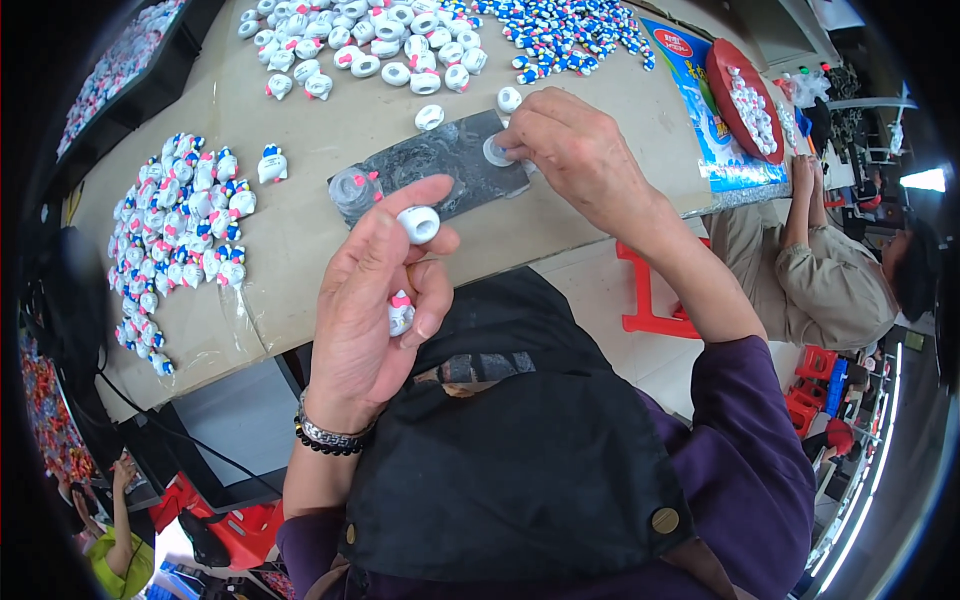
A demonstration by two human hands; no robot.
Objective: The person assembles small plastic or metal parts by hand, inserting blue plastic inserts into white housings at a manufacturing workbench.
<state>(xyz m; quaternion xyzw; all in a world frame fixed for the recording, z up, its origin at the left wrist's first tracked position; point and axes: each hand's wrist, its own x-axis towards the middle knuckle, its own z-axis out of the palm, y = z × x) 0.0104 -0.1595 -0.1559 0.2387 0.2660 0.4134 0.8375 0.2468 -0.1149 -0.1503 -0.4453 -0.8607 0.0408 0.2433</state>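
Left hand (365,305): it is sitting near the centre of the frame, partly curled, its thumb and fingers closing on a white hollow piece (418,225); the lower fingers are cradling a small pink-and-white piece (401,314), probably so that one palm can carry both.
Hollow piece: it is resting at the centre of the frame, just off the slab's lower edge, its opening facing the camera, perhaps so the inside is showing.
Right hand (560,150): it is bending down at upper centre, fingertips drawn together at a small pale dish (496,151); whether they are gripping anything, I cannot tell.
Figure heap (180,215): white, blue and pink figures are crowding the left, one figure (272,163) lying apart.
White heap (385,45): more hollow pieces are spreading across the top of the tabletop (290,250), seemingly within easy reach.
Dark slab (440,165): it is lying between the hands, bearing the dish and tiny pink bits (368,178), likely for shared access.
Blue heap (575,38): blue-and-white pieces are lying top right of centre, apparently sorted by kind.
Red tray (722,78): it is holding white pieces, upper right.
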